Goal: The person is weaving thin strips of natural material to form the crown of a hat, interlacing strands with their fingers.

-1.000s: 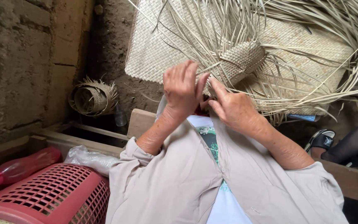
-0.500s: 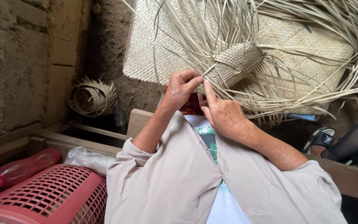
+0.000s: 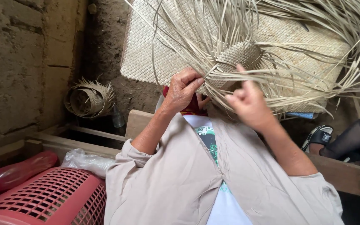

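presently the left hand (image 3: 183,88) is closed in a pinch on loose straw strands (image 3: 230,85) at the edge of the small woven piece (image 3: 240,56), held up in front of the person. right hand (image 3: 248,102) half curled, index finger raised among the strands; grip cannot be confirmed. judged partway: the centre is woven, long ends remain unwoven. large woven mat (image 3: 155,50) behind, red basket (image 3: 42,200) lower left.
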